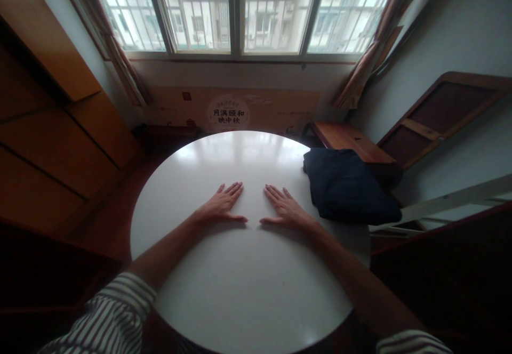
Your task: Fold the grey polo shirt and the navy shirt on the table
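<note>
Both my hands rest palm down on a round white table [240,284] with a glossy top. My left hand [224,204] lies flat left of the middle, thumb stretched toward the right. Mirroring it, my right hand [282,207] lies flat with its thumb pointing left, and a small gap parts the two thumbs. Neither hand holds anything. To the right of my right hand, a folded dark navy cloth [348,186], perhaps a garment, sits at the table's right edge and partly hangs past it.
Beyond the table, a printed panel [180,103] stands below a barred window [240,13]. A wooden bench or low table [352,141] is at the back right, near a wooden framed panel [448,109]. Wooden cabinets [60,103] line the left side.
</note>
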Action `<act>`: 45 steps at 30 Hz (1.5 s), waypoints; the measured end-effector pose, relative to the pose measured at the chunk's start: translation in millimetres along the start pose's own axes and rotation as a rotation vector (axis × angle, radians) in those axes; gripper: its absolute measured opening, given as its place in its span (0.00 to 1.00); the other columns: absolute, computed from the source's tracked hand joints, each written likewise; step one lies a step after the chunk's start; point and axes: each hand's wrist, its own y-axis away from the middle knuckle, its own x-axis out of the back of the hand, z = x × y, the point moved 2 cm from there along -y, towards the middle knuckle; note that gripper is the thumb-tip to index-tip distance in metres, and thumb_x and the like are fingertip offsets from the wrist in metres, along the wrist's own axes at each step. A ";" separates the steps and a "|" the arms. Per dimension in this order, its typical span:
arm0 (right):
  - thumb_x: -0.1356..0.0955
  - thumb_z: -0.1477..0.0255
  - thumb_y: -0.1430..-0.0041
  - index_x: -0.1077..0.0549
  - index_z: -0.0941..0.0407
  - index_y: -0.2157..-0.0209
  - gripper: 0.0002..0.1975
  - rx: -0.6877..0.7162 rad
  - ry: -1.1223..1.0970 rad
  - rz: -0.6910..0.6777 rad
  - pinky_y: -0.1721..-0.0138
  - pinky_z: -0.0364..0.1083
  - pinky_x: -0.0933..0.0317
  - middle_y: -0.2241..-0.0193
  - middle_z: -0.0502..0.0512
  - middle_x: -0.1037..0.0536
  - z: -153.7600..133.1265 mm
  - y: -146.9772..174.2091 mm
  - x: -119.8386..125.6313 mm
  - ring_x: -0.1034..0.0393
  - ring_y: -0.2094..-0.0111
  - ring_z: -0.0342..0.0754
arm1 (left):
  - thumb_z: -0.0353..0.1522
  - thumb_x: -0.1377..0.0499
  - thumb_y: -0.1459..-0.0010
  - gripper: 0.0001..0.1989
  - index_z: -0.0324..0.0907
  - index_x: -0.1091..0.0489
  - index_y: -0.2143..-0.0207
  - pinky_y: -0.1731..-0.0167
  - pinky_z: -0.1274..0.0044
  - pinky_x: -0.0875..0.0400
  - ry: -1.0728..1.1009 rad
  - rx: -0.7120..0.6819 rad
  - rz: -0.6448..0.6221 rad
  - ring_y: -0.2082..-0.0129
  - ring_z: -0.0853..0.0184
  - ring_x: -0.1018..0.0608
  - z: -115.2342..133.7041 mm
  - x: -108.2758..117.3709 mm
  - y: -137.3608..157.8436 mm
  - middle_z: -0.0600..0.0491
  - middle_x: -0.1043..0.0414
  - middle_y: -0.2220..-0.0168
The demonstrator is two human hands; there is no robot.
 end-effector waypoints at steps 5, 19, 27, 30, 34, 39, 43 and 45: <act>0.41 0.39 0.44 0.50 0.48 0.32 0.45 0.021 0.013 -0.003 0.36 0.65 0.62 0.30 0.59 0.63 -3.6 2.5 6.2 0.61 0.32 0.64 | 0.63 0.51 0.48 0.56 0.36 0.63 0.30 0.35 0.61 0.68 0.006 -0.007 0.014 0.31 0.53 0.55 1.2 0.5 0.5 0.39 0.63 0.30; 0.43 0.38 0.44 0.56 0.57 0.31 0.51 0.009 0.019 -0.023 0.36 0.66 0.63 0.32 0.63 0.54 -5.6 1.1 4.4 0.58 0.32 0.62 | 0.63 0.52 0.47 0.55 0.37 0.62 0.30 0.35 0.61 0.63 -0.027 -0.035 0.047 0.31 0.51 0.53 -0.7 -2.6 -0.4 0.39 0.62 0.30; 0.43 0.38 0.44 0.55 0.56 0.31 0.50 0.021 0.022 -0.009 0.36 0.66 0.63 0.32 0.62 0.52 -3.1 0.7 0.3 0.58 0.32 0.62 | 0.63 0.51 0.47 0.54 0.37 0.60 0.30 0.35 0.61 0.63 -0.022 -0.031 0.060 0.31 0.51 0.52 -0.3 -2.5 0.8 0.38 0.60 0.30; 0.43 0.38 0.44 0.54 0.56 0.31 0.50 0.030 0.029 0.014 0.36 0.65 0.63 0.32 0.62 0.51 -1.9 0.7 -0.8 0.57 0.32 0.62 | 0.62 0.50 0.47 0.54 0.37 0.58 0.31 0.36 0.60 0.61 -0.013 -0.039 0.070 0.32 0.50 0.51 -0.3 -1.1 1.2 0.38 0.58 0.31; 0.40 0.41 0.43 0.43 0.57 0.34 0.45 0.073 0.024 0.116 0.39 0.63 0.54 0.36 0.65 0.40 -3.0 -0.4 -0.2 0.48 0.36 0.63 | 0.59 0.43 0.49 0.46 0.38 0.43 0.38 0.41 0.61 0.45 0.064 -0.103 0.218 0.38 0.50 0.37 2.0 1.7 -0.4 0.35 0.42 0.37; 0.40 0.68 0.32 0.26 0.56 0.74 0.18 0.268 0.029 0.494 0.65 0.47 0.39 0.77 0.55 0.26 -14.1 -0.4 3.9 0.33 0.73 0.46 | 0.38 0.50 0.34 0.18 0.43 0.38 0.77 0.74 0.78 0.39 0.232 -0.171 0.590 0.78 0.70 0.35 0.2 -3.8 -3.3 0.55 0.37 0.78; 0.37 0.73 0.35 0.30 0.55 0.76 0.15 0.417 0.125 0.654 0.69 0.46 0.39 0.79 0.52 0.29 -23.6 3.2 9.8 0.35 0.75 0.45 | 0.30 0.52 0.35 0.22 0.43 0.49 0.83 0.78 0.78 0.50 0.215 -0.121 0.637 0.83 0.73 0.47 -5.9 -10.2 -5.6 0.60 0.51 0.84; 0.36 0.72 0.35 0.28 0.55 0.74 0.12 0.456 0.146 0.657 0.61 0.48 0.35 0.70 0.56 0.23 -27.9 5.1 15.6 0.30 0.67 0.47 | 0.28 0.51 0.37 0.20 0.42 0.48 0.84 0.78 0.78 0.51 0.201 -0.090 0.646 0.82 0.74 0.47 -7.6 -9.9 -5.8 0.60 0.50 0.84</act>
